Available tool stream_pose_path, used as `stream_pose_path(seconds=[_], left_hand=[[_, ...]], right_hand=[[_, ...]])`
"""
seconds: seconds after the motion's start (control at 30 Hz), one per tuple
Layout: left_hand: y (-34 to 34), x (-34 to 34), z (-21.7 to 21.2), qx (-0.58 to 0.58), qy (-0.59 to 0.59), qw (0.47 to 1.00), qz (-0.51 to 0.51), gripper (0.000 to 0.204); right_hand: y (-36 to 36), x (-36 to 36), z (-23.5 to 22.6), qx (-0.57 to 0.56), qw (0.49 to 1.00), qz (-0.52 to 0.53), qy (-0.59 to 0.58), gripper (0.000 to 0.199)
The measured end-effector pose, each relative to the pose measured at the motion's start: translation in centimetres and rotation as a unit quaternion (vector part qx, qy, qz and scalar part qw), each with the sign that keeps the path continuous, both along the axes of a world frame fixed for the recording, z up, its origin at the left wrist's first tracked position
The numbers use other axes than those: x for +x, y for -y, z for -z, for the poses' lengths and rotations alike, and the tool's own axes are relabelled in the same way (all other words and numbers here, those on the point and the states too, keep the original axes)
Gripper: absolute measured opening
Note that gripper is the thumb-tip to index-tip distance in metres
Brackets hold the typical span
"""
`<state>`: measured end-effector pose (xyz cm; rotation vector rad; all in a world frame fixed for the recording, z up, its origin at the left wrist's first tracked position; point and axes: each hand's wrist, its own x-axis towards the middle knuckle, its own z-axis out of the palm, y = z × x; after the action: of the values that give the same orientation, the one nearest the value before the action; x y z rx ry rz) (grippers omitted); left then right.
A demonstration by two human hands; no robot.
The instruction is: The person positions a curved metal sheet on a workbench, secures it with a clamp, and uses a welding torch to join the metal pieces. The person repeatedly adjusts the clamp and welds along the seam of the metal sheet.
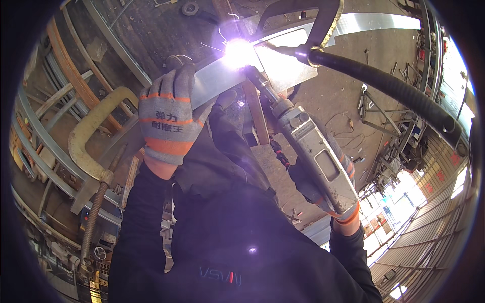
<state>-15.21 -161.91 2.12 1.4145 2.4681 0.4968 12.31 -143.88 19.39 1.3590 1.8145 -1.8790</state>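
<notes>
My left hand (169, 116), in a grey work glove with orange bands, is closed on the edge of a shiny flat metal strip (214, 83). My right hand (348, 212), gloved the same way, grips a silver handheld welding gun (316, 151), its fingers partly hidden by the body. At the gun's nozzle tip a blinding white-violet glare (239, 53) burns on the metal, and thin sparks fly off it. The glare hides the joint itself. A metal plate (288, 65) lies just right of the glare, touching or close to the strip; I cannot tell which.
A large clamp (326, 25) with a dark ribbed screw (389, 83) reaches across the upper right. Another C-shaped clamp (83, 136) hangs at left, beside long metal bars (76, 60). Frames and scrap (399, 136) lie on the floor at right, near a corrugated wall (429, 202).
</notes>
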Motion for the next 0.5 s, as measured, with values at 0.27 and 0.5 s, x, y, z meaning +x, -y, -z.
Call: stream_pose_path(seconds=[0.27,0.5], left_hand=[[-0.1,0.1,0.0,0.003,0.0,1.0,-0.003,0.084],[0.1,0.1,0.2,-0.002,-0.004,1.0,-0.002,0.084]], right_hand=[[0.1,0.2,0.2,0.018,0.999,-0.024,-0.026,0.037],[0.6,2.0,0.3,0.034,0.999,-0.026,0.03,0.04]])
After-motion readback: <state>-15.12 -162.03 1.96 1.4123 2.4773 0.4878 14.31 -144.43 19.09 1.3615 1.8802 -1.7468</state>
